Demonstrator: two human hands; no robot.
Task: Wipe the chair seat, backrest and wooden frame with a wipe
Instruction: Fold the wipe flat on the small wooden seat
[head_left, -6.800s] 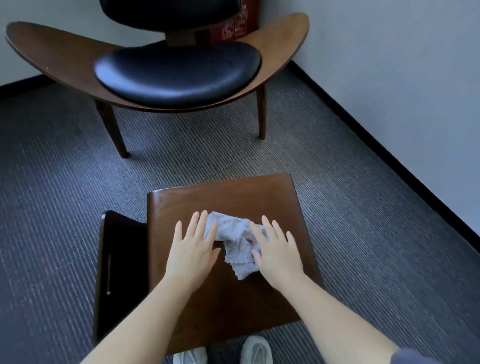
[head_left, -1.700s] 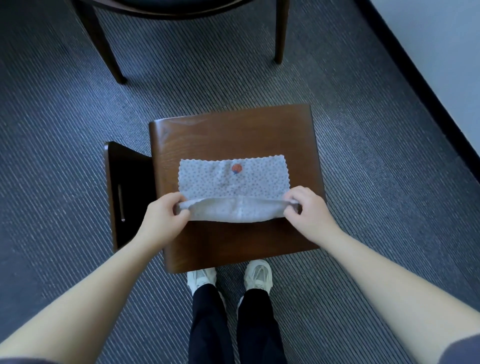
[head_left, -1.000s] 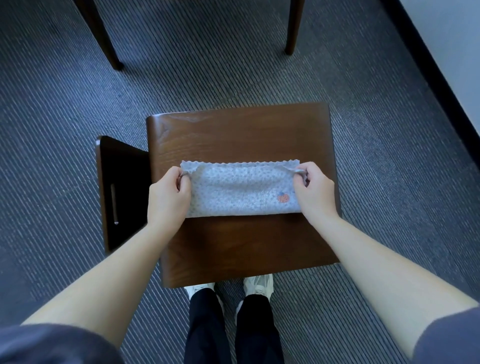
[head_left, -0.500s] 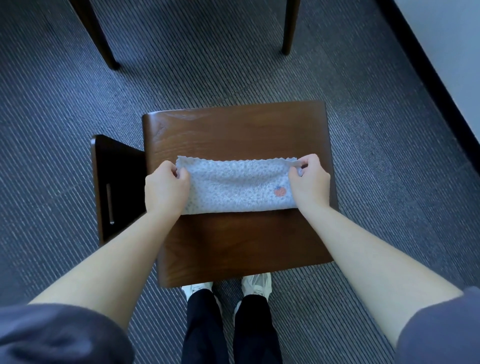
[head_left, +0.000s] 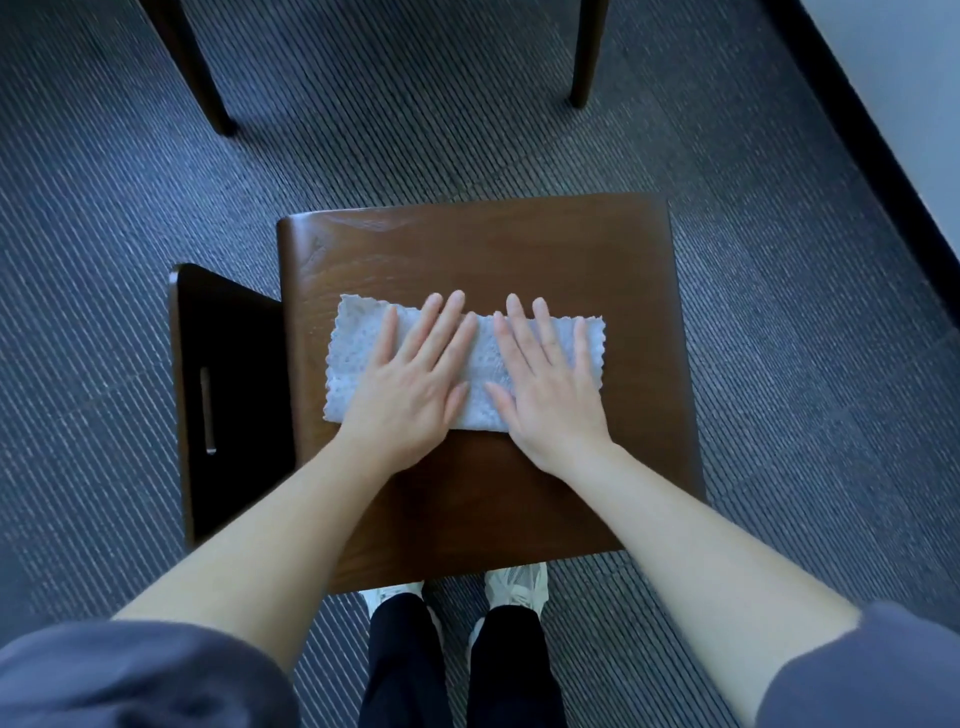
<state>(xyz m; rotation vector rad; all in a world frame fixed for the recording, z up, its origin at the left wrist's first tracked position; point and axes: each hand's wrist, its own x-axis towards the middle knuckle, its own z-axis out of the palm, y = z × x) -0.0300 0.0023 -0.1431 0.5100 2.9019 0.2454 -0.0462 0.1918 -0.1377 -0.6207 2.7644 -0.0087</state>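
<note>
A: Head view: what differs from half a second ago?
B: Back then each hand pinched one end of the wipe (head_left: 358, 358). Now neither pinches, and both lie on top of it.
A: How far open are they?
B: The left hand (head_left: 410, 389) is flat, its fingers straight and slightly fanned, pressing the wipe's left-middle part. The right hand (head_left: 548, 387) lies the same way just beside it, on the right part. The thumbs nearly meet. Neither hand holds anything.
A: And the wipe?
B: It is folded into a strip and lies flat on the table (head_left: 467, 244), near the middle. Its long axis runs left to right across the person's view, with scalloped edges at the far side and both ends. Two chair legs (head_left: 208, 78) stand on the carpet (head_left: 779, 260) beyond the table.
</note>
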